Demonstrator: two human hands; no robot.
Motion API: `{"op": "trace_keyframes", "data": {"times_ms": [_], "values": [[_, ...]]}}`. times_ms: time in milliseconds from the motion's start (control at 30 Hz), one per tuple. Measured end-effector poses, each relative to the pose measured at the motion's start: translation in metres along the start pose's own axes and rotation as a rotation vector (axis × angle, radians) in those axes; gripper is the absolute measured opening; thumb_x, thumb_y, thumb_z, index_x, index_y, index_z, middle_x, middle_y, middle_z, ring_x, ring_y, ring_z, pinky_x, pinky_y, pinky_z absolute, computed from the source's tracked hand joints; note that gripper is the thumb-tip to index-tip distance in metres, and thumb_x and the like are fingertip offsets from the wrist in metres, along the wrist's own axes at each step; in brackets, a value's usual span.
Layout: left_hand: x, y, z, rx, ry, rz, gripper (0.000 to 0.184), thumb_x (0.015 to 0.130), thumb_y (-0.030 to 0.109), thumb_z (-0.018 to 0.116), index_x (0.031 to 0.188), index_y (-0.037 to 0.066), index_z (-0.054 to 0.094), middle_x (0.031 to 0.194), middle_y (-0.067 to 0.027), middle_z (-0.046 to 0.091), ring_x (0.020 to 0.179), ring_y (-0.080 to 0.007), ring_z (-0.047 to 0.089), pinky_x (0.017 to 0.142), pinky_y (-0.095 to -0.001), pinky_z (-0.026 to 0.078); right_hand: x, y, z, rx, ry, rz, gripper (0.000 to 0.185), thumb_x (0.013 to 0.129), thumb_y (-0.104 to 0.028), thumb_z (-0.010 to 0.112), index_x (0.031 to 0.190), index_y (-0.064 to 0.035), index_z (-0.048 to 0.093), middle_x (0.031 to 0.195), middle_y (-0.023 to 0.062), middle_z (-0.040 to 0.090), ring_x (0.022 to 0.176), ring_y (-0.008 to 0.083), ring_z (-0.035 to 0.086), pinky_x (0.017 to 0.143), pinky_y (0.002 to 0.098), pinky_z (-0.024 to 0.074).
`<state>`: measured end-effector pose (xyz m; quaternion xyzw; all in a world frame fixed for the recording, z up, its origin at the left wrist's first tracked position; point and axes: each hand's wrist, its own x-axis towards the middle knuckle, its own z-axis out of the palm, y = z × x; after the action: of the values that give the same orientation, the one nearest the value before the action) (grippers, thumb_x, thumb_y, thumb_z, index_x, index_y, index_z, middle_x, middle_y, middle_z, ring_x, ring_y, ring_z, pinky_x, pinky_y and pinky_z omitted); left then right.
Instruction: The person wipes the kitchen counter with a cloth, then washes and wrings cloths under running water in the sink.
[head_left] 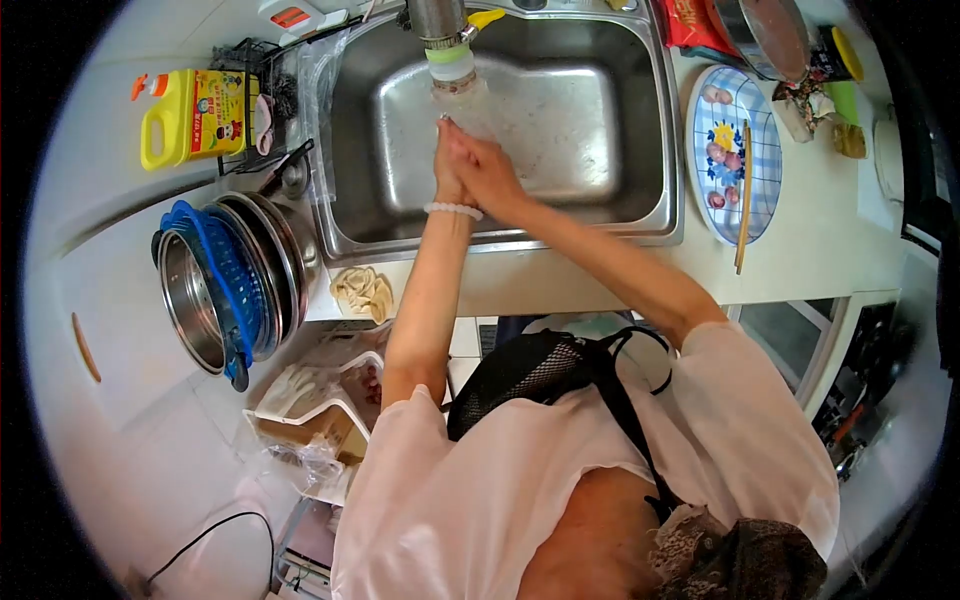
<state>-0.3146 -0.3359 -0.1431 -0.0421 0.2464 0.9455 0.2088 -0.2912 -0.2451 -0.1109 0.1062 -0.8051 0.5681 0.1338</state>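
Observation:
Over the steel sink (400,100), my two hands are pressed together just below the faucet (446,45). My right hand (490,172) lies across my left hand (447,170) and closes around it. Most of the left fingers are hidden beneath the right, so their pose is unclear. A white beaded bracelet (453,210) circles my left wrist. Under the spout's pale end, a whitish blur looks like running water. No other object shows in either hand.
Right of the sink, a blue-checked plate (765,130) holds several small reddish bulbs and chopsticks (746,190). At left stand stacked pots with a blue colander (205,240), a yellow jug (190,118) and a crumpled cloth (362,292). Below is a white bin (345,400).

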Motion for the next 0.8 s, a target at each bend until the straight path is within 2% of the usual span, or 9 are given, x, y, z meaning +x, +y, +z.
{"op": "trace_keyframes", "data": {"times_ms": [100, 167, 233, 300, 400, 467, 533, 600, 800], "values": [[-0.007, -0.015, 0.052, -0.081, 0.506, -0.036, 0.031, 0.091, 0.037, 0.041, 0.1, 0.009, 0.051, 0.09, -0.0037, 0.059, 0.087, -0.0183, 0.055, 0.078, -0.0364, 0.045, 0.033, 0.036, 0.0, -0.2, -0.039, -0.087, 0.038, 0.075, -0.02, 0.057, 0.108, -0.0015, 0.054, 0.097, 0.0185, 0.059, 0.084, 0.0322, 0.057, 0.076, 0.0359, 0.0462], [-0.004, -0.027, 0.005, -0.166, 0.206, -0.029, 0.027, 0.091, 0.031, 0.039, 0.096, 0.008, 0.052, 0.086, -0.0053, 0.058, 0.084, -0.0202, 0.055, 0.077, -0.0379, 0.046, 0.062, 0.016, -0.023, 0.525, 0.022, 0.777, 0.035, 0.075, -0.023, 0.057, 0.103, -0.0021, 0.057, 0.098, 0.0195, 0.059, 0.09, 0.0333, 0.056, 0.081, 0.0373, 0.0441], [-0.003, -0.023, 0.004, -0.263, -0.11, -0.017, 0.025, 0.091, 0.026, 0.037, 0.093, 0.006, 0.052, 0.082, -0.0069, 0.056, 0.081, -0.0221, 0.055, 0.077, -0.0393, 0.047, 0.033, 0.025, -0.006, 0.377, -0.039, 0.642, 0.033, 0.075, -0.023, 0.056, 0.101, -0.0017, 0.058, 0.095, 0.0195, 0.06, 0.088, 0.033, 0.056, 0.079, 0.0375, 0.0443], [-0.006, 0.0, 0.05, -0.002, 0.377, 0.014, 0.021, 0.091, 0.029, 0.043, 0.094, 0.01, 0.051, 0.083, -0.0032, 0.057, 0.082, -0.0159, 0.055, 0.074, -0.0339, 0.046, 0.011, 0.004, -0.015, 0.229, -0.288, 0.454, 0.029, 0.076, -0.023, 0.055, 0.095, -0.0008, 0.059, 0.09, 0.0195, 0.06, 0.083, 0.0326, 0.058, 0.074, 0.04, 0.0441], [0.0, 0.0, -0.011, 0.014, 0.188, -0.038, 0.013, 0.088, 0.022, 0.044, 0.087, 0.01, 0.05, 0.072, -0.0023, 0.053, 0.073, -0.0151, 0.052, 0.067, -0.0315, 0.044, 0.004, -0.021, -0.009, 0.169, -0.016, 0.163, 0.029, 0.078, -0.026, 0.053, 0.094, -0.0023, 0.059, 0.091, 0.0196, 0.06, 0.083, 0.0329, 0.058, 0.071, 0.0414, 0.0434], [-0.001, -0.011, 0.049, -0.016, 0.432, -0.047, 0.012, 0.087, 0.021, 0.045, 0.083, 0.011, 0.049, 0.068, -0.0017, 0.05, 0.069, -0.0147, 0.051, 0.064, -0.0309, 0.042, 0.03, 0.009, -0.02, 0.139, -0.395, 0.521, 0.03, 0.078, -0.027, 0.051, 0.095, -0.0044, 0.059, 0.097, 0.0175, 0.059, 0.093, 0.0335, 0.055, 0.077, 0.0404, 0.0433], [-0.002, -0.016, 0.057, -0.052, 0.67, -0.058, 0.011, 0.087, 0.02, 0.045, 0.079, 0.011, 0.047, 0.065, -0.0011, 0.047, 0.065, -0.0143, 0.049, 0.061, -0.0303, 0.041, 0.045, 0.057, -0.013, -0.31, -0.199, 0.042, 0.03, 0.079, -0.028, 0.049, 0.097, -0.0061, 0.059, 0.105, 0.0163, 0.058, 0.102, 0.0339, 0.051, 0.084, 0.0382, 0.0415], [-0.002, -0.027, 0.016, -0.187, 0.301, -0.099, 0.023, 0.084, 0.014, 0.04, 0.1, 0.003, 0.051, 0.098, -0.0142, 0.056, 0.095, -0.026, 0.052, 0.087, -0.0392, 0.043, 0.043, 0.055, -0.016, -0.082, -0.157, 0.212, 0.03, 0.078, -0.026, 0.051, 0.098, -0.0064, 0.059, 0.109, 0.0155, 0.056, 0.106, 0.0336, 0.049, 0.087, 0.0381, 0.0402], [0.004, 0.001, 0.028, 0.039, 0.333, -0.035, 0.04, 0.089, 0.045, 0.041, 0.103, 0.009, 0.05, 0.087, -0.0044, 0.058, 0.079, -0.0177, 0.056, 0.072, -0.0356, 0.047, 0.014, -0.024, -0.028, 0.137, -0.261, 0.406, 0.034, 0.073, -0.023, 0.057, 0.103, -0.0076, 0.059, 0.114, 0.014, 0.054, 0.108, 0.0317, 0.047, 0.093, 0.0382, 0.0375]]}}
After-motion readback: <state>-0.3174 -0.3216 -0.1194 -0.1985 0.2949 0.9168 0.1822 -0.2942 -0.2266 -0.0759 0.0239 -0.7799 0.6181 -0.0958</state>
